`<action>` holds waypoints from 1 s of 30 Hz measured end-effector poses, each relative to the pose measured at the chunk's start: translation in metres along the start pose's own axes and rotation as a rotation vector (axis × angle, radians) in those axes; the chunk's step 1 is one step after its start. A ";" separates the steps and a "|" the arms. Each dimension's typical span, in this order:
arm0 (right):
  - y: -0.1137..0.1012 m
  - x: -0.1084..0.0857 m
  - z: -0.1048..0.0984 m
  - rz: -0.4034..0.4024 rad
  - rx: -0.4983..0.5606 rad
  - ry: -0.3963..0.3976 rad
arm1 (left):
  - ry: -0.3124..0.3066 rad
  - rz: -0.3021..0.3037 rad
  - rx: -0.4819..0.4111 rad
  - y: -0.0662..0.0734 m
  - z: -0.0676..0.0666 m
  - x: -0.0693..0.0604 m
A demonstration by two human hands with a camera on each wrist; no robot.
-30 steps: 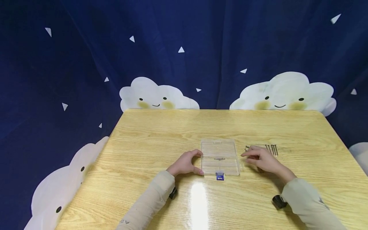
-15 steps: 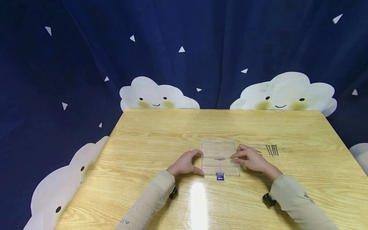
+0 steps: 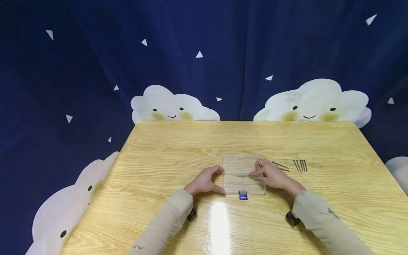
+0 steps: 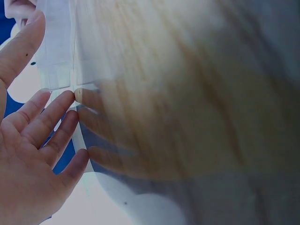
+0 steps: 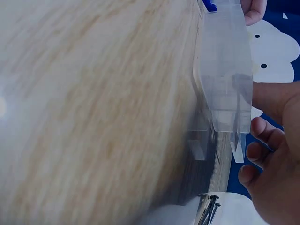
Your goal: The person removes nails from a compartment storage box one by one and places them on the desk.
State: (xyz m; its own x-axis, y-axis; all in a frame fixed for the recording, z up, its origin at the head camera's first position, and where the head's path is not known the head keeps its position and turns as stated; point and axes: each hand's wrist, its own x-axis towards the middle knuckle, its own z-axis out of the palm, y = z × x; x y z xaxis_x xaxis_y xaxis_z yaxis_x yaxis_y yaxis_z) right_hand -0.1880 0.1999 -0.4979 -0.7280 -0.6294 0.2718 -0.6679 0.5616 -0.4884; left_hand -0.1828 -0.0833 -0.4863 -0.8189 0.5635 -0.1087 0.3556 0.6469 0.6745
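Observation:
A clear plastic box [image 3: 232, 186] with its lid laid back lies on the table, a blue latch [image 3: 243, 195] at its front. Small metal screws [image 3: 241, 176] lie inside, near the hinge side. My left hand [image 3: 204, 181] rests against the box's left side, thumb at the front corner; in the left wrist view its fingers [image 4: 55, 115] are extended, tips touching down by the box. My right hand [image 3: 271, 174] is over the box's right half, thumb and forefinger pinching what looks like a small screw, mostly hidden by the fingertips.
Right of the box, brown screws [image 3: 281, 166] lie partly behind the right hand. Farther right several long dark screws [image 3: 300, 166] lie in a row on the wooden table [image 3: 172, 148]. A dark blue curtain [image 3: 191, 28] with clouds hangs behind the table.
My right hand has moved left from beside the loose screws to over the open box. The brown screws it covered are now visible. My left hand has stayed at the box's left side.

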 end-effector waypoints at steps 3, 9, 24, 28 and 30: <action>-0.001 0.002 -0.001 -0.013 -0.018 -0.045 | -0.003 0.002 -0.006 0.000 0.000 0.000; -0.004 0.004 -0.003 -0.052 -0.037 -0.103 | 0.000 0.003 -0.008 -0.001 0.001 0.000; -0.002 0.018 0.000 -0.071 0.013 -0.113 | 0.005 0.004 0.019 -0.002 0.000 0.000; -0.001 0.026 -0.001 -0.130 -0.038 -0.103 | 0.001 -0.012 0.014 0.000 -0.001 0.000; -0.001 0.029 -0.002 -0.166 -0.082 -0.101 | 0.002 -0.010 0.005 0.000 0.000 0.000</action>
State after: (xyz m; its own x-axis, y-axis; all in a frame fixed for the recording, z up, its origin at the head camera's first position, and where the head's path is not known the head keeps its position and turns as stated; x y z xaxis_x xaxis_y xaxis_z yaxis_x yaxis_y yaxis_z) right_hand -0.2086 0.1822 -0.4882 -0.5903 -0.7653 0.2567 -0.7909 0.4847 -0.3737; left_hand -0.1830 -0.0832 -0.4860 -0.8234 0.5559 -0.1142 0.3495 0.6553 0.6697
